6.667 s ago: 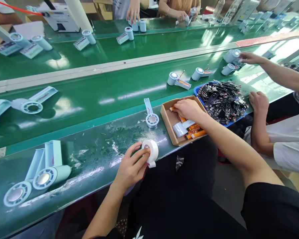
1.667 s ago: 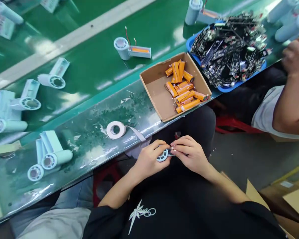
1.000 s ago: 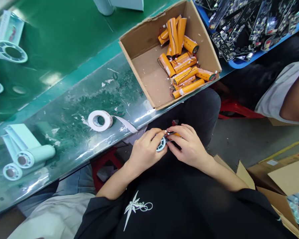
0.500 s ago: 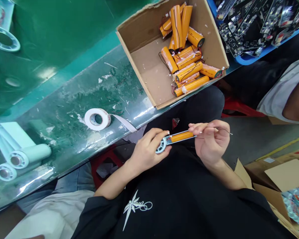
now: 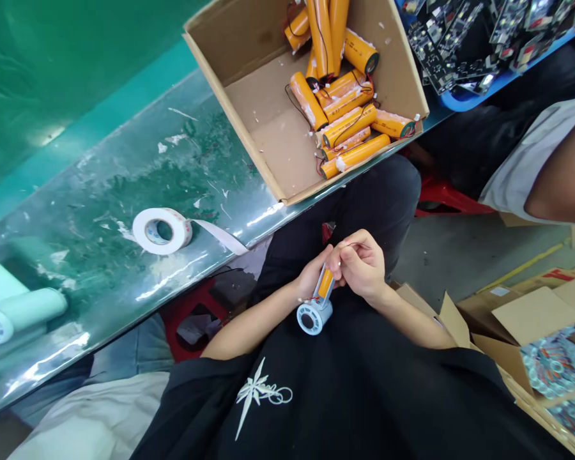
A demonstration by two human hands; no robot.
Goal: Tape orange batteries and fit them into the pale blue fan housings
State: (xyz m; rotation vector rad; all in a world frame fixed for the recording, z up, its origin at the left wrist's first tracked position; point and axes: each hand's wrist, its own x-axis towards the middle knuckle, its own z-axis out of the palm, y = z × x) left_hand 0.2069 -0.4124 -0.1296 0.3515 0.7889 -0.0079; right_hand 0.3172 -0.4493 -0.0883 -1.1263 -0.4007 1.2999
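Head view: we hold a pale-blue plastic housing (image 5: 315, 322) off the green bench (image 5: 91, 211).
Our left hand (image 5: 312, 273) wraps its handle (image 5: 321, 303), where an orange cylindrical cell (image 5: 325, 284) lies; our right hand (image 5: 363, 266) pinches a thin dark wire (image 5: 353, 245) at the far end. Before us, a brown cardboard box (image 5: 268, 108) holds more orange wired cells (image 5: 357, 158); beside it, a blue plastic tray (image 5: 464, 102) bears heaped black circuit boards (image 5: 460, 51); an open cardboard carton (image 5: 531, 316) at right contains round pale-blue parts (image 5: 556, 364).
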